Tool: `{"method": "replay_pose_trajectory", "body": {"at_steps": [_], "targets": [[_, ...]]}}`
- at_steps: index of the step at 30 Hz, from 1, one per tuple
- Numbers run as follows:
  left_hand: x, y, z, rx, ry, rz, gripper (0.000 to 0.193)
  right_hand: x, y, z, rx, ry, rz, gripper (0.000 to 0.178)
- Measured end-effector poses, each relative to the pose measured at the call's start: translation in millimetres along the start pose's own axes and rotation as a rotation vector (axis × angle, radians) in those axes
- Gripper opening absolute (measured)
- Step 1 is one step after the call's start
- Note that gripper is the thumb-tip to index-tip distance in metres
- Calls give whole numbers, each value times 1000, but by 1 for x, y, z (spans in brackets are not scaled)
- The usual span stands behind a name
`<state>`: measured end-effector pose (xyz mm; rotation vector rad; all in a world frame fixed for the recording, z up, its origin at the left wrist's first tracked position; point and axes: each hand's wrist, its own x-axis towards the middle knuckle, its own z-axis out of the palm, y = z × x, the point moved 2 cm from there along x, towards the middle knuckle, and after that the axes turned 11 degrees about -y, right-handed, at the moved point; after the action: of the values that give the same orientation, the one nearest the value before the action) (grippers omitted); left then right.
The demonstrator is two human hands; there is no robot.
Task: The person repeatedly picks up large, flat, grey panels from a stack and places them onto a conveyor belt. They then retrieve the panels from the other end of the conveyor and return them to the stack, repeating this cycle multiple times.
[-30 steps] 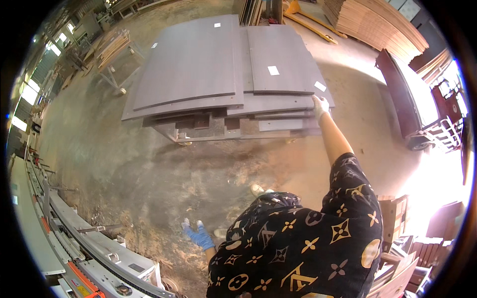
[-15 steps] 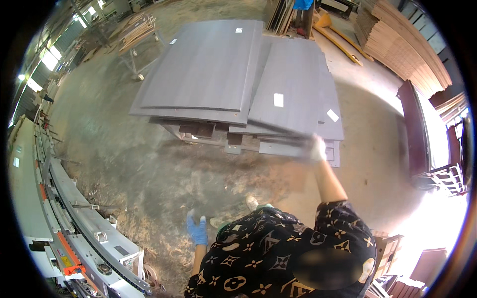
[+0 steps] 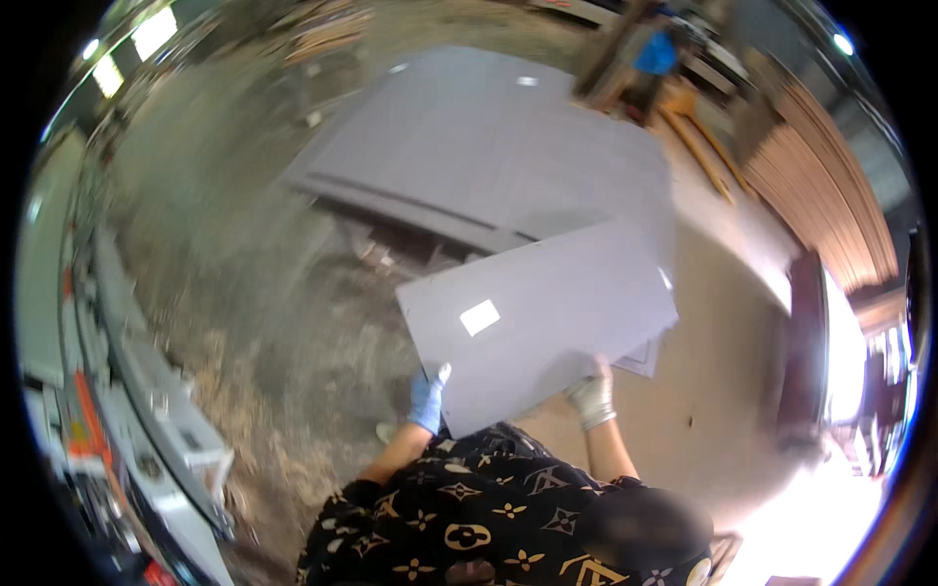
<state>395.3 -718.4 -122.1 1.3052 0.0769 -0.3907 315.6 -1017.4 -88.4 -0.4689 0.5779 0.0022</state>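
A flat grey panel with a white label near its left end is held in front of me, tilted across the view. My left hand, in a blue glove, grips its lower left edge with the thumb on top. In a whitish glove, my right hand is closed on the near edge, right of the middle; its fingers beneath the panel are hidden. Behind it lies a stack of larger grey panels, which the held panel partly covers at the right front.
At the left runs a long machine with a curved rail and orange parts. A yellow pallet jack stands at the far right, beside stacked brown boards. A dark red panel leans upright on the right.
The labelled panel has come off the stack toward me and turned crosswise. My left hand, empty before, has risen onto its left edge; my right hand has moved nearer to me.
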Motion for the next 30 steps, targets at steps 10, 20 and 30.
{"method": "replay_pose_trajectory", "body": {"at_steps": [10,20,30], "targets": [[-230,105,-198,69,540,267,36,-25,162,106,-356,-578,355,37],[-512,-5,-281,-497,1424,591,29,-114,462,287,-866,-1077,1036,25],[-631,-27,-392,-677,1826,913,34,-240,807,362,-1020,-1196,1361,46]]}}
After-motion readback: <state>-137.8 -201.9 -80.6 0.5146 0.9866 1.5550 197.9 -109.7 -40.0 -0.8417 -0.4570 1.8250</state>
